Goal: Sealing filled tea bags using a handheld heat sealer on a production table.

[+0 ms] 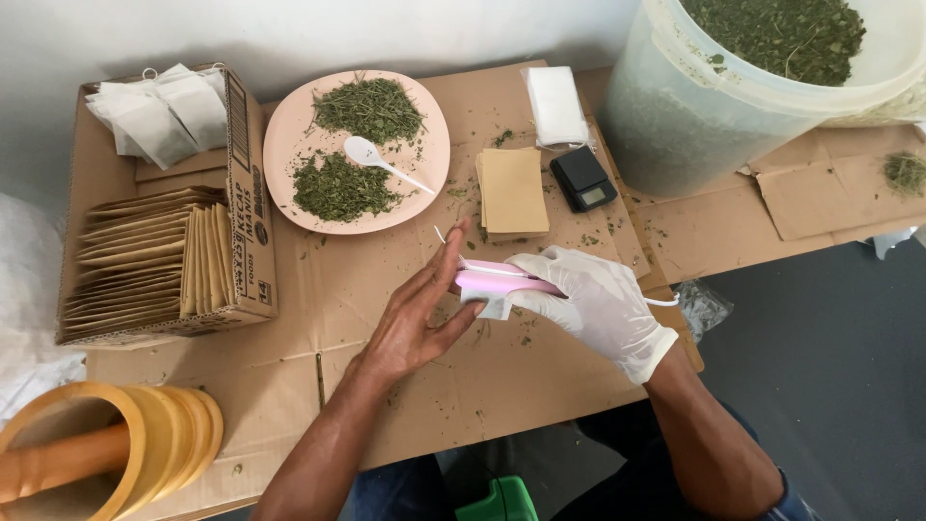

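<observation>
At the centre of the frame the right hand, in a white glove, is clamped around a slim pink handheld device with a thin white cord trailing off it, holding it level just above the cardboard-covered desk. The bare left hand has its fingers straight and together, pressed flat against the device's near end – seemingly to steady it over the small white sachet that shows just under the device.

Above them lies a round pink plate with two heaps of dried green leaf and a white plastic spoon, close enough to scoop from. Right of it are a stack of tan paper envelopes and a small black pocket scale. At upper right stands a large translucent bucket of the same leaf; at left, a cardboard box holds more envelopes and white sachets – supplies within reach.
</observation>
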